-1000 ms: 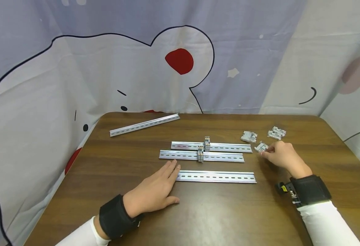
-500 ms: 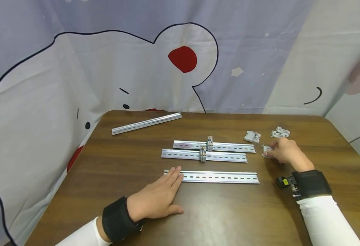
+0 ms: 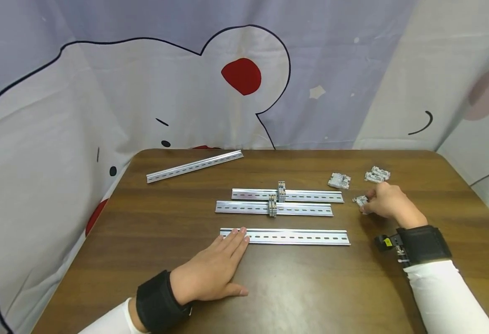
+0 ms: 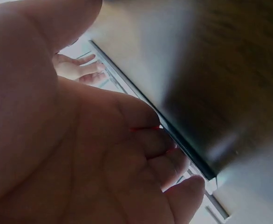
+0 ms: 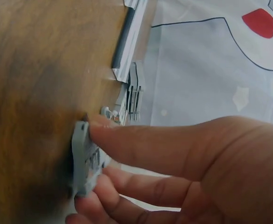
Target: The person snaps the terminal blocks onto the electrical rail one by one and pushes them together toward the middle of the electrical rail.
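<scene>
My left hand [image 3: 213, 269] lies with straight fingers across the left end of the nearest slotted DIN rail [image 3: 294, 237]. In the left wrist view its palm [image 4: 94, 154] fills much of the picture, with a rail edge beyond the fingers. On the right side of the table, my right hand [image 3: 390, 204] pinches a light grey terminal block [image 5: 84, 158] between thumb and fingers. That block is close to the tabletop; whether it touches cannot be told. Two more rails, the middle one [image 3: 236, 207] and a farther one [image 3: 253, 194], each carry small upright terminal blocks [image 3: 272, 206].
Loose grey terminal blocks [image 3: 339, 181] lie beyond the right hand, with another group [image 3: 377, 174] to their right. A further rail [image 3: 194, 166] lies slanted at the back left of the brown table [image 3: 303, 287]. A patterned curtain [image 3: 144, 93] hangs behind.
My left hand has drawn back slightly, uncovering the nearest rail's left tip. My right hand has closed around the terminal block and shifted it a little to the right.
</scene>
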`<act>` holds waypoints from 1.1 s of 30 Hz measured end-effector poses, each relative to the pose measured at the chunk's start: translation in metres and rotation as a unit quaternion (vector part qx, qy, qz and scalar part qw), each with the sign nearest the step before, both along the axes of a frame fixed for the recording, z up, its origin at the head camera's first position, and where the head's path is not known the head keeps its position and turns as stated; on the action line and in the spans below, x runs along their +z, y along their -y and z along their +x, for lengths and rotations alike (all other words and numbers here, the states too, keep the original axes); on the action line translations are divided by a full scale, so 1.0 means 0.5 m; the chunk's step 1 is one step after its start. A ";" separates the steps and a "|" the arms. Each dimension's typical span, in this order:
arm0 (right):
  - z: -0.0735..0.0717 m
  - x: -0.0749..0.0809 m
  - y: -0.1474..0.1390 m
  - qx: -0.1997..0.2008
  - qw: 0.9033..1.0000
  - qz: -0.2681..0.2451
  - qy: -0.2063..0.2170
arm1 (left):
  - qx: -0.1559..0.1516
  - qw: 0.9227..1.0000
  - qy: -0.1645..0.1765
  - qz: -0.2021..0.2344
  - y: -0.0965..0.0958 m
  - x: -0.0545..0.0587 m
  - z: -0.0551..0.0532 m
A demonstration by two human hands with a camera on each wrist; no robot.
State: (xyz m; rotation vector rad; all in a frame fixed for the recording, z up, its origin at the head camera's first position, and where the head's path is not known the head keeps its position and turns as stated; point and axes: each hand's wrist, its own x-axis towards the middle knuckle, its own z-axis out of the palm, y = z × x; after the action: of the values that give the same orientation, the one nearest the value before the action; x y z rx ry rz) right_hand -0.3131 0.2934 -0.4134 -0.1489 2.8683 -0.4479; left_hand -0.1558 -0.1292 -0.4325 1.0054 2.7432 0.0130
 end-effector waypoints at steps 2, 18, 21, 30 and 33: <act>0.000 0.004 0.000 0.003 1.000 -0.004 -0.004 | 0.001 1.000 0.002 0.002 0.001 0.001 0.000; 0.045 0.044 0.050 0.104 0.991 -0.074 -0.037 | 0.026 0.999 -0.019 -0.015 0.007 0.001 -0.004; 0.060 0.054 0.069 0.121 0.989 -0.072 -0.045 | 0.020 0.999 -0.022 -0.017 0.008 -0.001 -0.005; 0.081 0.068 0.109 0.104 0.991 -0.082 0.011 | 0.021 0.999 -0.023 -0.015 0.009 -0.002 -0.006; 0.083 0.062 0.116 0.091 0.992 -0.089 0.026 | 0.022 0.999 -0.023 -0.015 0.008 -0.003 -0.005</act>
State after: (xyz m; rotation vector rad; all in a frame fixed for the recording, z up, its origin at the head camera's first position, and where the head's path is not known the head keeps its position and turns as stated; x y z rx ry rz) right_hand -0.2716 0.2352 -0.3822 -0.4180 2.7286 -0.6581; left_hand -0.1586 -0.1332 -0.4339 0.9497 2.7979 -0.0461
